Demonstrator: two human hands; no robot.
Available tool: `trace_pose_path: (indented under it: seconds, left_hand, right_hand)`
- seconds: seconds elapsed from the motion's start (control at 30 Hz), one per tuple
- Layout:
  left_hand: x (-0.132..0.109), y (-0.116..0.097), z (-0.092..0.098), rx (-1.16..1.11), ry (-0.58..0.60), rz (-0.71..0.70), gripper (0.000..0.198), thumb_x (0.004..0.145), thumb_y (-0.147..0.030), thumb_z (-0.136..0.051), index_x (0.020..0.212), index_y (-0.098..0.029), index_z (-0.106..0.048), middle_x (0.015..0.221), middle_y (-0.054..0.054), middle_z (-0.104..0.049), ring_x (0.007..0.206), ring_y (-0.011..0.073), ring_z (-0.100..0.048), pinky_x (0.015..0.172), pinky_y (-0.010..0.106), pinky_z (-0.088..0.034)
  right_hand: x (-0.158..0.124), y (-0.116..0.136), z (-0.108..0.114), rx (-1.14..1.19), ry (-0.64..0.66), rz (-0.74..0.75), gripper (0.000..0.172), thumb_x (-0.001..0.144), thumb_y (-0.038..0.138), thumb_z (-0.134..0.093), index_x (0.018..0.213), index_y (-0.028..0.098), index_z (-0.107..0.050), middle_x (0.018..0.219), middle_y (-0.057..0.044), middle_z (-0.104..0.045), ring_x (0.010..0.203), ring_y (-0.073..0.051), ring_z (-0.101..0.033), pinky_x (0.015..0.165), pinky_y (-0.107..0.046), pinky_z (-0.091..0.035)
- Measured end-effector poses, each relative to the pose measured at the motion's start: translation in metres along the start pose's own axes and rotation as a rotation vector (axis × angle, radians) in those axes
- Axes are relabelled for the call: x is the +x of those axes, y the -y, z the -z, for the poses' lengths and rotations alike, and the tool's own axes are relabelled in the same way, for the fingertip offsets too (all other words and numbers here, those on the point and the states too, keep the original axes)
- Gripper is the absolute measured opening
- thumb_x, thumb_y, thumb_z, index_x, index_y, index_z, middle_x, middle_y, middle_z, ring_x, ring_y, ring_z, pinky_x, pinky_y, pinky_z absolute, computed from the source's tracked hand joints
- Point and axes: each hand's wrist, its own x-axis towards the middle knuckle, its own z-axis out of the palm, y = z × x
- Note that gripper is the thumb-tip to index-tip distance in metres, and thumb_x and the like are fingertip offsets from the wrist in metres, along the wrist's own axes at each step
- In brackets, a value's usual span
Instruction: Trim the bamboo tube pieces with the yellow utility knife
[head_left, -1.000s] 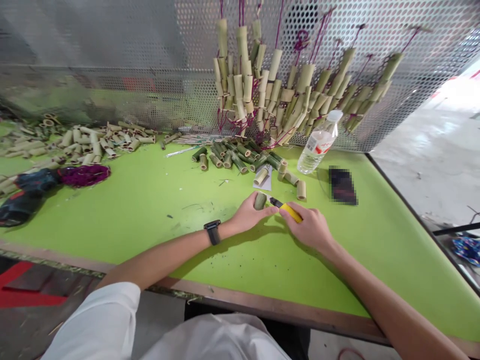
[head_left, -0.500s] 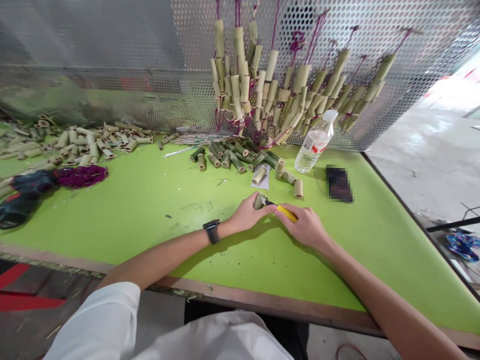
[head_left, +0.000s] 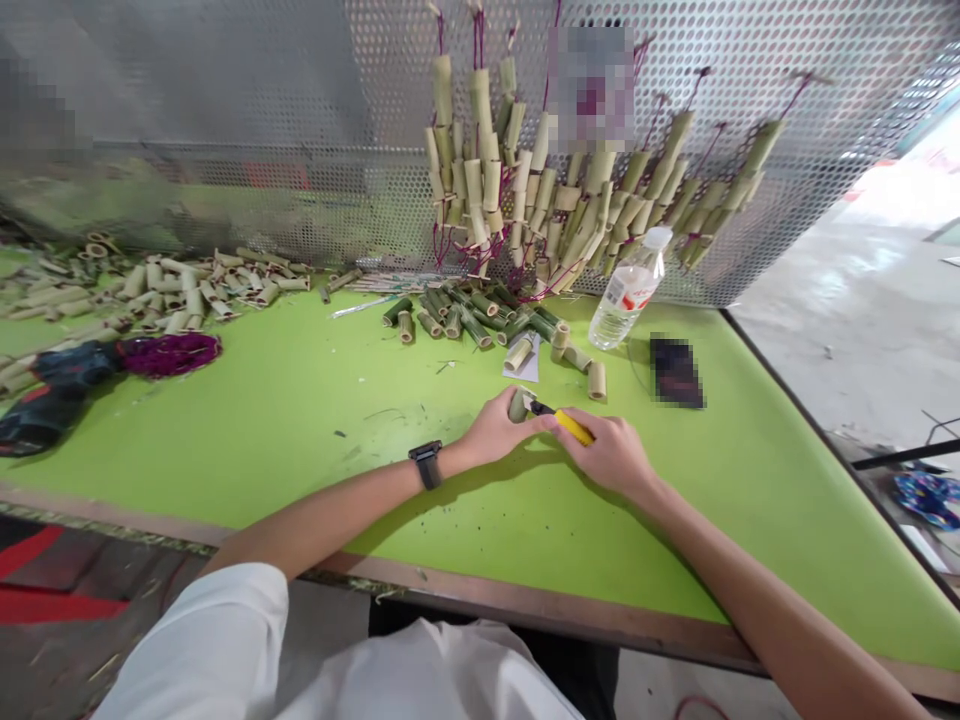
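My left hand [head_left: 495,428] is closed around a short green bamboo tube [head_left: 517,406] above the green tabletop [head_left: 285,420]. In my right hand [head_left: 611,450] is a yellow utility knife [head_left: 574,427], its blade end against the tube's upper rim. My left thumb reaches toward the front of the knife. Just beyond my hands, a pale bamboo piece [head_left: 518,352] lies on a small white card [head_left: 532,366]. To the right of it, another pale bamboo piece [head_left: 596,381] stands on end.
Green bamboo tubes [head_left: 472,318] lie piled behind my hands. Bamboo strings [head_left: 555,200] hang on the perforated metal screen [head_left: 285,190]. A water bottle [head_left: 628,290] stands right. Leftward are pale bamboo pieces [head_left: 180,285], purple cord [head_left: 172,354] and a power drill [head_left: 56,390].
Both hands keep nearly the same place and grip on the tube and knife. The whole view has shifted slightly.
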Motion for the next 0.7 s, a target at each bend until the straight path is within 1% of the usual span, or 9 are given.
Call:
trace_pose_path:
  seconds: [0.1, 0.23, 0.3, 0.33, 0.4, 0.47, 0.53, 0.63, 0.7]
  left_hand:
    - [-0.001, -0.002, -0.001, 0.046, -0.018, -0.038, 0.055, 0.089, -0.07, -0.083, 0.095, -0.023, -0.055, 0.08, -0.003, -0.055, 0.066, 0.0128, -0.047, 0.06, 0.029, -0.036]
    - [-0.003, -0.005, -0.003, 0.056, -0.053, -0.037, 0.048, 0.097, -0.066, -0.075, 0.098, -0.023, -0.054, 0.08, -0.004, -0.054, 0.067, 0.0131, -0.048, 0.061, 0.029, -0.038]
    - [-0.003, -0.004, -0.003, 0.024, -0.051, -0.019, 0.047, 0.098, -0.064, -0.075, 0.102, -0.023, -0.052, 0.08, -0.005, -0.053, 0.067, 0.0124, -0.049, 0.059, 0.028, -0.04]
    - [-0.003, -0.004, -0.003, -0.004, -0.041, -0.003, 0.049, 0.097, -0.065, -0.076, 0.104, -0.023, -0.051, 0.081, -0.005, -0.053, 0.067, 0.0122, -0.05, 0.058, 0.027, -0.043]
    - [-0.002, -0.003, -0.004, -0.082, -0.019, 0.029, 0.056, 0.091, -0.066, -0.082, 0.11, -0.024, -0.05, 0.087, -0.004, -0.055, 0.071, 0.0131, -0.058, 0.057, 0.027, -0.052]
    - [-0.001, -0.002, -0.003, -0.172, 0.001, 0.05, 0.064, 0.085, -0.066, -0.088, 0.114, -0.024, -0.049, 0.096, -0.002, -0.059, 0.081, 0.0153, -0.067, 0.063, 0.029, -0.062]
    - [0.0, -0.002, -0.002, -0.234, 0.015, 0.051, 0.069, 0.081, -0.065, -0.092, 0.117, -0.023, -0.05, 0.104, 0.001, -0.061, 0.088, 0.0167, -0.071, 0.068, 0.031, -0.067]
    - [0.0, -0.001, -0.001, -0.237, 0.027, 0.029, 0.07, 0.081, -0.063, -0.093, 0.121, -0.023, -0.052, 0.105, 0.001, -0.062, 0.085, 0.0151, -0.07, 0.063, 0.028, -0.065]
    - [0.0, -0.001, 0.0, -0.215, 0.034, 0.009, 0.071, 0.083, -0.063, -0.092, 0.127, -0.024, -0.053, 0.098, -0.001, -0.062, 0.075, 0.0124, -0.065, 0.057, 0.025, -0.059]
  right_hand:
    - [-0.001, 0.003, 0.001, 0.043, 0.033, 0.008, 0.072, 0.106, 0.078, -0.047, 0.116, 0.018, -0.087, 0.071, -0.008, -0.078, 0.046, -0.017, -0.053, 0.049, -0.03, -0.038]
    - [0.0, 0.004, 0.002, 0.067, 0.037, -0.008, 0.069, 0.105, 0.075, -0.051, 0.117, 0.017, -0.087, 0.069, -0.007, -0.076, 0.047, -0.016, -0.052, 0.05, -0.03, -0.037]
    - [0.0, 0.004, 0.001, 0.069, 0.032, -0.014, 0.068, 0.106, 0.073, -0.051, 0.118, 0.016, -0.087, 0.068, -0.006, -0.075, 0.048, -0.016, -0.052, 0.05, -0.03, -0.037]
    - [0.001, 0.004, 0.0, 0.073, 0.035, -0.012, 0.068, 0.106, 0.073, -0.05, 0.118, 0.016, -0.086, 0.068, -0.006, -0.074, 0.048, -0.016, -0.052, 0.051, -0.03, -0.037]
    - [0.001, 0.003, -0.003, 0.089, 0.045, -0.003, 0.071, 0.106, 0.075, -0.049, 0.12, 0.016, -0.086, 0.069, -0.006, -0.074, 0.048, -0.016, -0.051, 0.05, -0.03, -0.037]
    - [0.002, 0.002, -0.006, 0.105, 0.057, 0.005, 0.077, 0.106, 0.079, -0.046, 0.121, 0.015, -0.085, 0.068, -0.007, -0.073, 0.047, -0.016, -0.05, 0.048, -0.03, -0.037]
    - [0.002, 0.001, -0.009, 0.116, 0.065, 0.011, 0.083, 0.105, 0.085, -0.043, 0.121, 0.015, -0.085, 0.068, -0.007, -0.073, 0.046, -0.016, -0.05, 0.048, -0.03, -0.037]
    - [0.002, 0.001, -0.011, 0.118, 0.062, 0.015, 0.087, 0.103, 0.09, -0.041, 0.118, 0.016, -0.084, 0.068, -0.007, -0.072, 0.047, -0.017, -0.051, 0.048, -0.03, -0.038]
    - [0.003, 0.002, -0.011, 0.12, 0.052, 0.007, 0.088, 0.103, 0.091, -0.039, 0.115, 0.016, -0.084, 0.068, -0.006, -0.071, 0.048, -0.017, -0.052, 0.048, -0.031, -0.039]
